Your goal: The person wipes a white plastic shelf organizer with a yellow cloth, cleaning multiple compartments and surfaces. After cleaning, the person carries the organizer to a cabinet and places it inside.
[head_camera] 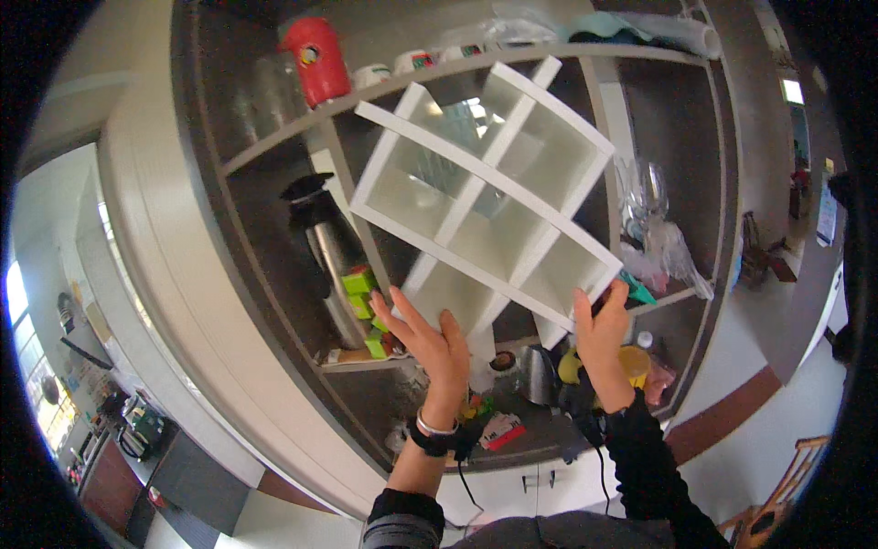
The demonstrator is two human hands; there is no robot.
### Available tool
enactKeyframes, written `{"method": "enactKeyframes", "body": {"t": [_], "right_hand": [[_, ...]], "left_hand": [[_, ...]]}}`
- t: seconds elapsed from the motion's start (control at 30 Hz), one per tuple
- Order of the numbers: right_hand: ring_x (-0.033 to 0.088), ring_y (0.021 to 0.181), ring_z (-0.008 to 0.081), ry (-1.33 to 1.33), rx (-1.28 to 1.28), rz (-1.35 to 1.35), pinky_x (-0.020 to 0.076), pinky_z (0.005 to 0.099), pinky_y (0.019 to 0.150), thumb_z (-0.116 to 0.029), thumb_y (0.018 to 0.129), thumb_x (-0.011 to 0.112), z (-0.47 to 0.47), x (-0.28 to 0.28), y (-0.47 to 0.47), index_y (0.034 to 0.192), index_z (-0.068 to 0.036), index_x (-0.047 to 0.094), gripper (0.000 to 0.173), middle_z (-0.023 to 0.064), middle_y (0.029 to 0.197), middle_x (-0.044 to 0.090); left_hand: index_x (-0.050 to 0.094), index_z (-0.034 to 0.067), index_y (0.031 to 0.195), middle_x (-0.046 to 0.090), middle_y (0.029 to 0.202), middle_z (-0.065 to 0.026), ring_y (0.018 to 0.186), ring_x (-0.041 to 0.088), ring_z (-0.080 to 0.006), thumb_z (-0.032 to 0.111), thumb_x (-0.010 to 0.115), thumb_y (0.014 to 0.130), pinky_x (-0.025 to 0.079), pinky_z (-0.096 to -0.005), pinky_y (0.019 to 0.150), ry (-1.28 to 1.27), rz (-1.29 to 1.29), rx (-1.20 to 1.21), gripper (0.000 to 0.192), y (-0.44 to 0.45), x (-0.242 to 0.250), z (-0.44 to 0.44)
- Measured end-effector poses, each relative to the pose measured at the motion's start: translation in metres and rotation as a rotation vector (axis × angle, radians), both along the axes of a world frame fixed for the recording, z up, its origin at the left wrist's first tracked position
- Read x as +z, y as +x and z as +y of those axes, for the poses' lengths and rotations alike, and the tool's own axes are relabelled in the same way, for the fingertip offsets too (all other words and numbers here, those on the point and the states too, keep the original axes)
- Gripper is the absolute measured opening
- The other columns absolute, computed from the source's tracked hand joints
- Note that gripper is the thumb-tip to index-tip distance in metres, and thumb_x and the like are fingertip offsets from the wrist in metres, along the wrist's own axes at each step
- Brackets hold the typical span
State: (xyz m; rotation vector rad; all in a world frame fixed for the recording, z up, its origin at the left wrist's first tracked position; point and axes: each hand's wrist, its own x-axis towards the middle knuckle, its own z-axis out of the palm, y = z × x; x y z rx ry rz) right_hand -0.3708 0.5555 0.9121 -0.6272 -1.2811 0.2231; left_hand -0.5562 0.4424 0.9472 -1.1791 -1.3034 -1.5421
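A white lattice shelf rack (473,168) with square compartments is tilted in front of a dark cabinet. My right hand (603,340) grips its lower right corner, thumb in front and fingers curled around the edge. My left hand (432,340) is at the lower left part of the rack, palm turned up toward it with the fingers spread; whether it bears any of the weight cannot be told. A bracelet and a black band circle my left wrist.
Around the rack, the cabinet shelves (274,145) hold a red thermos (321,63), several cups (413,62), a steel vacuum jug (333,247), green boxes (360,291), glassware (645,189) and plastic bags (675,254). Below stand a kettle (538,374) and a yellow container (634,364). A wooden chair (785,494) is at lower right.
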Motion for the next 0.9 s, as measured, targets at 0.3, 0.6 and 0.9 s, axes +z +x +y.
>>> {"method": "enactKeyframes", "body": {"t": [0.3, 0.6, 0.9], "right_hand": [[0.053, 0.058, 0.0210, 0.077, 0.094, -0.088, 0.0435, 0.0327, 0.054, -0.019, 0.080, 0.073, -0.014, -0.038, 0.021, 0.090, -0.003, 0.054, 0.027, 0.0092, 0.070, 0.055], [0.052, 0.050, 0.0187, -0.359, 0.161, -0.032, 0.0416, 0.0346, 0.050, -0.039, 0.077, 0.074, -0.005, -0.054, 0.017, 0.063, 0.002, 0.055, 0.047, 0.0107, 0.055, 0.056], [0.055, 0.049, 0.0268, -0.440, 0.005, -0.093, 0.0442, 0.0370, 0.051, -0.045, 0.073, 0.076, 0.001, -0.046, 0.011, 0.059, 0.003, 0.059, 0.052, 0.0159, 0.053, 0.057]], "left_hand": [[0.015, -0.004, 0.145, 0.014, 0.149, -0.0291, 0.136, 0.011, -0.0519, 0.017, 0.058, 0.084, 0.014, -0.0609, 0.107, 0.029, 0.184, 0.253, 0.078, -0.002, -0.005, 0.007], [0.016, -0.002, 0.146, 0.017, 0.150, -0.0264, 0.137, 0.013, -0.0491, 0.037, 0.055, 0.088, 0.013, -0.0599, 0.109, 0.056, 0.258, 0.372, 0.080, -0.007, -0.003, 0.020], [0.016, -0.002, 0.146, 0.016, 0.151, -0.0246, 0.138, 0.012, -0.0491, 0.045, 0.049, 0.089, 0.012, -0.0628, 0.107, -0.041, 0.123, 0.587, 0.081, -0.013, -0.005, 0.043]]}}
